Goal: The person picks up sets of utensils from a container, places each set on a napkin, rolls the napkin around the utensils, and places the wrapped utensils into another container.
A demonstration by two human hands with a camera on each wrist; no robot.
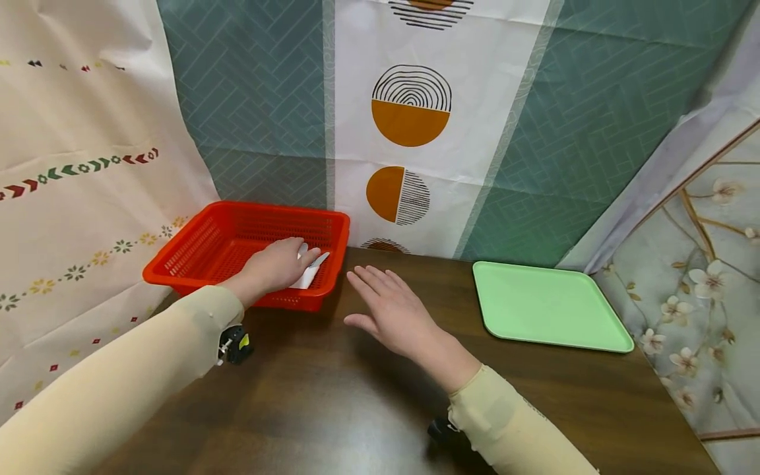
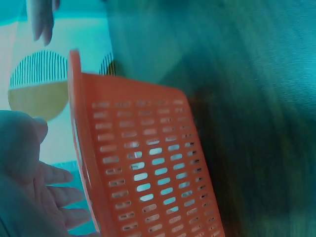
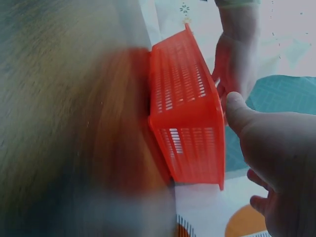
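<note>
In the head view a red slotted plastic basket (image 1: 196, 247) stands at the back left of the table. My left hand (image 1: 276, 265) reaches over its near side and inside. Below the fingers, at the basket's right end, lies a white item (image 1: 305, 278) with shiny grey, pointed parts, partly hidden by the hand. The left wrist view shows the thumb (image 2: 40, 129) apart from the loosely bent fingers, with no object visible between them. My right hand (image 1: 399, 315) hovers over the table just right of the basket, its fingers extended and holding nothing.
A light green tray (image 1: 549, 303) lies flat at the right of the brown wooden table (image 1: 332, 396). Patterned cloths (image 1: 255, 99) hang behind the table and along both sides.
</note>
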